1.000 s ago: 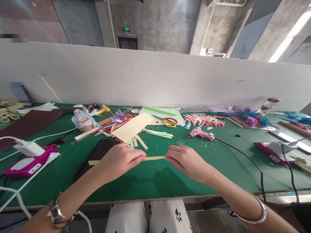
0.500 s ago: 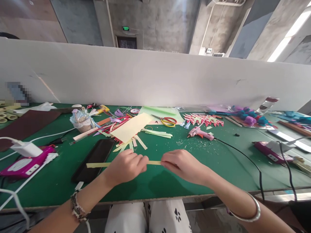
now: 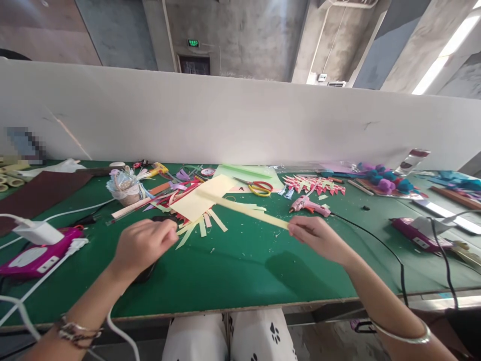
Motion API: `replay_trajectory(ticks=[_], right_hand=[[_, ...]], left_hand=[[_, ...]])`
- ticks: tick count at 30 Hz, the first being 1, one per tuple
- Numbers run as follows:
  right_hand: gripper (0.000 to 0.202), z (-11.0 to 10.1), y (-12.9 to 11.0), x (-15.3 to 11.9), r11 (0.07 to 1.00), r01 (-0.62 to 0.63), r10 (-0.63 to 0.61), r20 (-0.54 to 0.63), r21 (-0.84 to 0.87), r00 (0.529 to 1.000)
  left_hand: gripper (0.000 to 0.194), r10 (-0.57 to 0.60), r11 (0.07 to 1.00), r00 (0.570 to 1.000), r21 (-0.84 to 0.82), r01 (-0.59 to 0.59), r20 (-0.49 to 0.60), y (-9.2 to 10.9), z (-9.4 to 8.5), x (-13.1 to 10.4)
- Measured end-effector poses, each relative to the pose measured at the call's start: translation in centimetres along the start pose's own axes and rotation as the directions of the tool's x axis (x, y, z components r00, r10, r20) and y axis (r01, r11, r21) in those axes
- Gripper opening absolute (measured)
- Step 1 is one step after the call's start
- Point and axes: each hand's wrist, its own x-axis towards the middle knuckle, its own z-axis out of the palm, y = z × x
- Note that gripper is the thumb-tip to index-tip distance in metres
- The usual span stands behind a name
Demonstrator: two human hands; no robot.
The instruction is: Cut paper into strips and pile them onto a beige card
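Released by the left hand (image 3: 145, 244) (loosely curled), the yellow strip (image 3: 244, 208) lifts — right hand (image 3: 319, 236) pinching its end.

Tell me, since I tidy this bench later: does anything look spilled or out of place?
Yes: small paper scraps lie scattered over the green table near the pink glue gun, and cut strips fan out loosely beside the yellow sheet.

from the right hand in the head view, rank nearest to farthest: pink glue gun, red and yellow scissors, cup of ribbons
From the right hand:
1. pink glue gun, just beyond the hand
2. red and yellow scissors, farther back, toward the left
3. cup of ribbons, far left
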Motion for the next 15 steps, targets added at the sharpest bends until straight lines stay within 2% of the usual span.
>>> replay_trajectory(ticks=[3, 4, 6, 9, 12, 15], right_hand=[[0.026, 2.0, -2.0, 1.0, 0.991, 0.115, -0.108, 0.089, -0.075, 0.990], [0.024, 2.5, -2.6, 1.2, 0.983, 0.157, -0.146, 0.113, -0.096, 0.983], [0.021, 3.0, -3.3, 1.6, 0.966, 0.223, -0.203, 0.147, -0.131, 0.968], [0.022, 2.7, -3.0, 1.7, 0.946, 0.274, -0.249, 0.154, -0.172, 0.956], [0.022, 2.3, -2.8, 1.6, 0.898, 0.338, -0.326, 0.092, -0.281, 0.941], [0.019, 3.1, -3.6, 1.8, 0.823, 0.404, -0.422, 0.045, -0.400, 0.905]], left_hand=[[0.016, 0.052, 0.970, 0.997, -0.236, -0.063, -0.053, 3.8, 0.5, 2.6], [0.017, 0.091, 0.957, 0.996, -0.273, -0.094, -0.026, 5.1, 0.7, 3.5], [0.017, 0.100, 0.940, 0.994, -0.331, -0.084, 0.032, 6.9, 1.0, 4.7], [0.026, 0.077, 0.899, 0.990, -0.437, -0.017, 0.120, 8.0, 1.5, 5.3], [0.031, 0.080, 0.854, 0.976, -0.519, 0.037, 0.201, 8.1, 1.9, 4.9], [0.031, 0.087, 0.819, 0.965, -0.570, 0.071, 0.246, 8.7, 2.1, 4.8]])
